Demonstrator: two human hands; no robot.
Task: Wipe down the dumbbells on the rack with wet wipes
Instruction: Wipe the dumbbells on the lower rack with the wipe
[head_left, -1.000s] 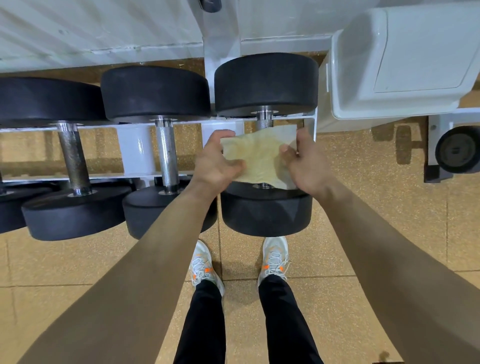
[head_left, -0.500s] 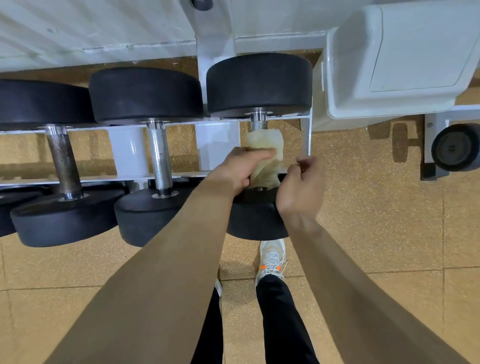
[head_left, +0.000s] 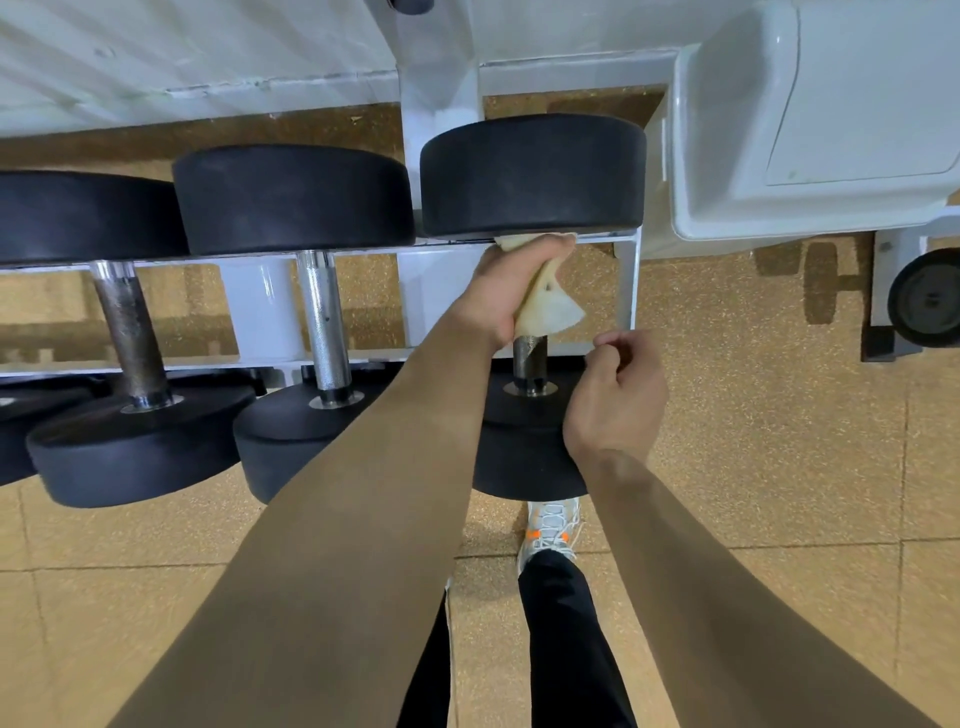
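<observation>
At the right end of the white metal rack (head_left: 257, 312), the left hand (head_left: 506, 296) is curled round the knurled steel handle (head_left: 530, 353) of the rightmost black round-headed dumbbell (head_left: 532, 176). It grips the pale yellowish wet wipe (head_left: 556, 309) against the bar. The hand sits at the far end of the handle, close up under the far head. A loose corner of the wipe sticks out to the right below the fingers. The near stretch of the handle shows bare, down to its collar on the near head.

The right hand (head_left: 615, 400) hovers just beside that near head, fingers loosely curled and holding nothing (it touches neither wipe nor bar, as far as I can tell).

The step in hand looks to be the handle wipe on this dumbbell, with the wipe as a sleeve round the bar. The next move probably calls for drawing the wrapped hand back along the knurling towards the near collar. A firm squeeze would help the wipe bite into the texture rather than bunch or slide off. The two rubber heads would then want the wipe opened out flatter.

Two more black dumbbells with steel handles, one (head_left: 322, 322) next along and one (head_left: 130, 332) further left, lie on the same rack.
</observation>
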